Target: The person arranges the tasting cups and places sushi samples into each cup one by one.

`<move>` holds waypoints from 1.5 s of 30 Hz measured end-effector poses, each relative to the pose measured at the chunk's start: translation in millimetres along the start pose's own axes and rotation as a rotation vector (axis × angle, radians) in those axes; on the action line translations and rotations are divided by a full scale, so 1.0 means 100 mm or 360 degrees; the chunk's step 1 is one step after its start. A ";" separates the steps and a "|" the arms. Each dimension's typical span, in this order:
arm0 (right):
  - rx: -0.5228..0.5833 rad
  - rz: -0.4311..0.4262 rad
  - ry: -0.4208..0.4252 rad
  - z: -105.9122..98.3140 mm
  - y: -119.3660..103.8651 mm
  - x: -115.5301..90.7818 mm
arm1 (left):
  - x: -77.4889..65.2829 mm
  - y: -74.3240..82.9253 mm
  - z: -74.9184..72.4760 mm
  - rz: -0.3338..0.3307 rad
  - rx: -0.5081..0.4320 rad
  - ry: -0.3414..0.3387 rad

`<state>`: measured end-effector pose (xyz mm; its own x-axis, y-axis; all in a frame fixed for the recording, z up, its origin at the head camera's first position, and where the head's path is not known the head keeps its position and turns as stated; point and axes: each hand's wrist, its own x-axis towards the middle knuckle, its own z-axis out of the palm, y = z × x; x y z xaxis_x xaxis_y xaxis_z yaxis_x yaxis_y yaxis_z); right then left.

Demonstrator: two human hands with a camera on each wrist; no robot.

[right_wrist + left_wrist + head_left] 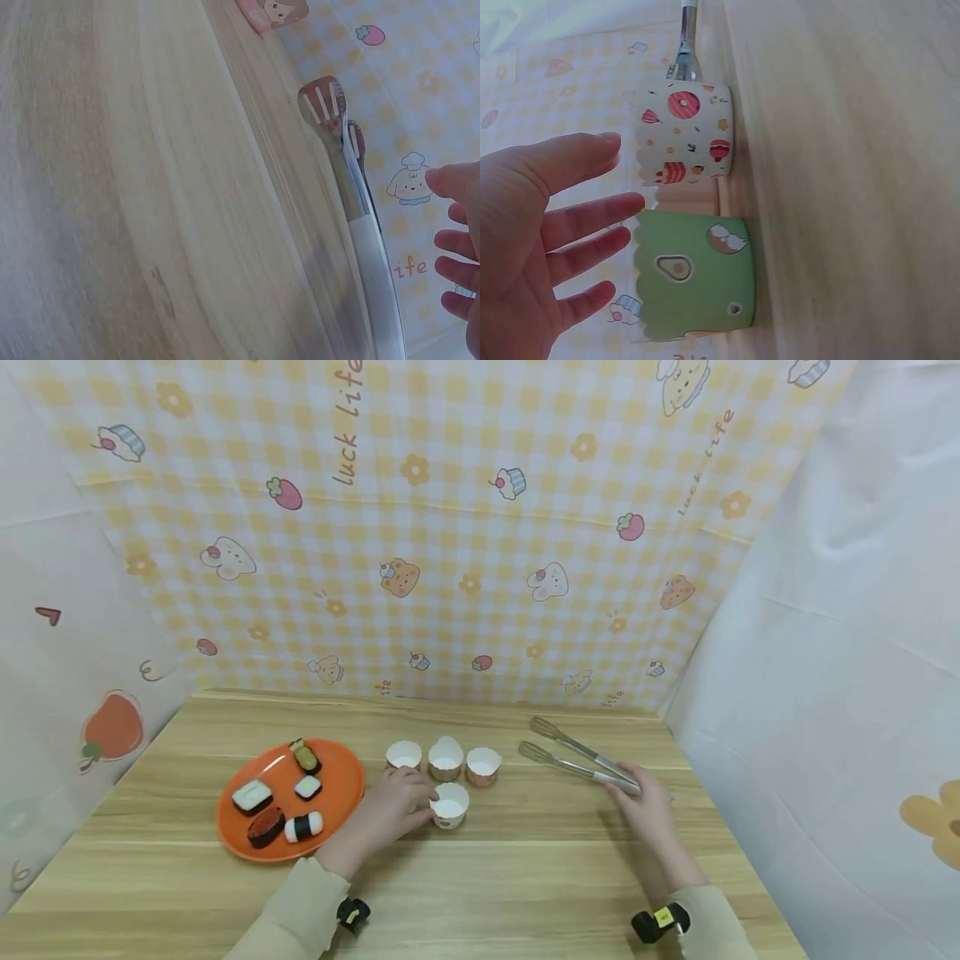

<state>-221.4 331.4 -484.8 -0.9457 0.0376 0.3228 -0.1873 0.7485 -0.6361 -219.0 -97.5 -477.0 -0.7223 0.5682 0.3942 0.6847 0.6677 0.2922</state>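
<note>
Four small paper baking cups stand upright near the table's middle: three in a back row, with a left cup (403, 755), a middle cup (446, 763) and a right cup (482, 770), plus a front cup (450, 810). My left hand (396, 808) hovers beside the front cup. In the left wrist view its fingers are spread and relaxed beside a white printed cup (682, 139) and a green cup (697, 277). Metal tongs (573, 764) lie spread at the right. Over their handle end is my right hand (647, 797); in the right wrist view its loosely bent fingers (457, 240) are apart from the tongs (367, 225).
An orange oval plate (341, 777) at the left bears several sushi pieces, among them a black-banded white one (303, 827). The wooden table (525, 893) ends at a checked cloth backdrop (465, 535), with pale cloth on both sides.
</note>
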 end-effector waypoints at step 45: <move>-0.0363 0.0058 -0.0275 -0.10 0.43 0.19 | -0.85 -0.38 -0.90 -0.0569 0.0044 0.0379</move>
<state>-244.3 370.8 -498.8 -0.9856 -0.0314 0.1659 -0.1062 0.8792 -0.4645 -175.2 -214.5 -443.7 -0.8688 0.1741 0.4636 0.3903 0.8169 0.4245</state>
